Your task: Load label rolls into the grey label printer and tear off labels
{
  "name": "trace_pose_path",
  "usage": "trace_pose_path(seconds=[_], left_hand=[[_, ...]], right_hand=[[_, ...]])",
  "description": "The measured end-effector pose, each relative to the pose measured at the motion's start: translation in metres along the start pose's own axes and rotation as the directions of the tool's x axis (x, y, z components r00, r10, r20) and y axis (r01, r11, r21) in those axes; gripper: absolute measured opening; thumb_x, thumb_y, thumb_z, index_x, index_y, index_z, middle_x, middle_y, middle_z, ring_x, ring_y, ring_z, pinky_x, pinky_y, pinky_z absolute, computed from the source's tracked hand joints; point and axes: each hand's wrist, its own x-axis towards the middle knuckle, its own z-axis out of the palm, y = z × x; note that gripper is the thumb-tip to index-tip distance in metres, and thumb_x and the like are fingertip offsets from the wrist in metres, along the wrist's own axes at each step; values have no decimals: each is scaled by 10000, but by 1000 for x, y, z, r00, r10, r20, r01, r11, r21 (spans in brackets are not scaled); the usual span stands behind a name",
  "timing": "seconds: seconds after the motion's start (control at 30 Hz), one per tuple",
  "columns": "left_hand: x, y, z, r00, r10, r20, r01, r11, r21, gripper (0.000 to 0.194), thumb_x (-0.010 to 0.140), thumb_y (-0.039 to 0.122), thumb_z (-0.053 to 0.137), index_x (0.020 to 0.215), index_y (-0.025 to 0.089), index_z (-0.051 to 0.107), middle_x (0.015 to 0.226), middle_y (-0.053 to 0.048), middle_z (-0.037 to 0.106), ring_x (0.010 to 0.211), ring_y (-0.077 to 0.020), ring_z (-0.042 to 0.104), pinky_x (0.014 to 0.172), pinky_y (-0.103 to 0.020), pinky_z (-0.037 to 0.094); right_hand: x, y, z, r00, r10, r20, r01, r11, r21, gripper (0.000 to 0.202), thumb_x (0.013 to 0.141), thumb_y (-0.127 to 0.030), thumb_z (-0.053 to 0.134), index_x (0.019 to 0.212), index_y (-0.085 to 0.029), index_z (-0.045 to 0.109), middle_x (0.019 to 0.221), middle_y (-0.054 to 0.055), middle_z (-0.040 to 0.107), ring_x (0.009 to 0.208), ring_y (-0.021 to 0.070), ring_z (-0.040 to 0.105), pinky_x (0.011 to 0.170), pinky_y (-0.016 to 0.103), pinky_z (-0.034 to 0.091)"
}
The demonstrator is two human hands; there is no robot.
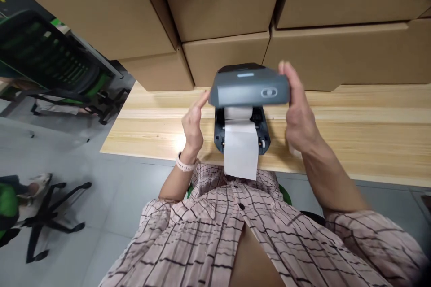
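Note:
A label printer stands on the wooden table in front of me, its dark grey lid (249, 87) raised above the black base (219, 136). White label paper (240, 152) runs out of the base and hangs over the table's front edge. My right hand (299, 114) grips the lid's right side, fingers on its upper edge. My left hand (193, 123) is at the lid's left side, a fingertip touching its lower corner and the fingers stretched out. The lid hides the rear of the base and most of the paper roll.
Large cardboard boxes (222, 4) are stacked along the back of the wooden table (353, 130), close behind the printer. Off the table's left end are a black mesh office chair (50, 58) and another chair's wheeled base (50, 215) on the grey floor.

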Motion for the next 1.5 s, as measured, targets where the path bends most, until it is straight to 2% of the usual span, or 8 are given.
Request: trace_pose_path(seconds=[0.17,0.4,0.6,0.7,0.9,1.07,1.33,1.5], left_hand=[[47,-41,2,978,-178,111,184,981,-52,662,843,637,813,1413,311,725,1575,-82,658,1557,-363,519,1320,-577,377],[34,-48,0,780,-437,447,505,862,-38,1186,723,438,891,1733,259,295,1822,-107,297,1713,-396,183,1356,-571,302],[27,-44,2,759,-458,462,516,857,1,1260,743,389,813,1771,229,102,1840,-139,223,1677,-426,274,1317,-578,372],[28,-42,1,737,-460,496,501,864,57,1199,784,348,729,1773,217,63,1835,-144,240,1651,-422,332,1307,-577,387],[30,-46,-2,743,-441,503,431,891,144,1177,748,298,676,1768,165,104,1794,-157,349,1664,-419,299,1343,-558,319],[32,-49,-1,724,-485,490,466,868,170,1232,708,291,640,1765,109,33,1769,-187,386,1629,-455,346,1337,-612,298],[32,-40,0,751,-422,508,434,895,101,1135,742,299,656,1764,207,172,1853,-86,190,1716,-389,162,1397,-509,186],[30,-40,0,748,-420,515,447,891,77,1139,747,303,644,1770,189,155,1823,-103,293,1699,-381,236,1402,-500,176]], right_hand=[[81,0,7,979,-111,-169,102,993,-64,930,1015,-872,269,1751,-321,131,1870,-12,109,1729,288,95,1393,478,197],[152,19,-2,989,-49,-138,32,992,-122,782,1109,-644,431,1698,-189,194,1850,88,196,1722,196,157,1411,510,162],[123,8,1,941,-281,-188,216,927,-306,697,1035,-422,620,1636,-216,335,1743,143,406,1593,257,427,1303,507,404],[94,7,8,956,-195,219,262,902,-344,560,1014,-400,619,1550,-261,531,1521,118,660,1347,333,660,1148,550,527],[91,26,34,596,204,776,262,865,-429,1049,901,-400,707,1770,-191,156,1644,212,560,1330,432,678,1068,574,546],[105,25,47,539,297,789,233,847,-478,1213,779,-340,780,1779,-186,110,1568,227,629,1223,445,725,978,552,578],[95,16,-52,715,-77,695,104,995,2,1175,758,-447,885,1745,-323,259,1537,101,632,1348,365,663,1138,499,565],[72,43,-97,893,129,430,-108,992,-73,1168,694,-492,967,1693,-433,365,1465,79,672,1355,410,653,1132,559,577]])
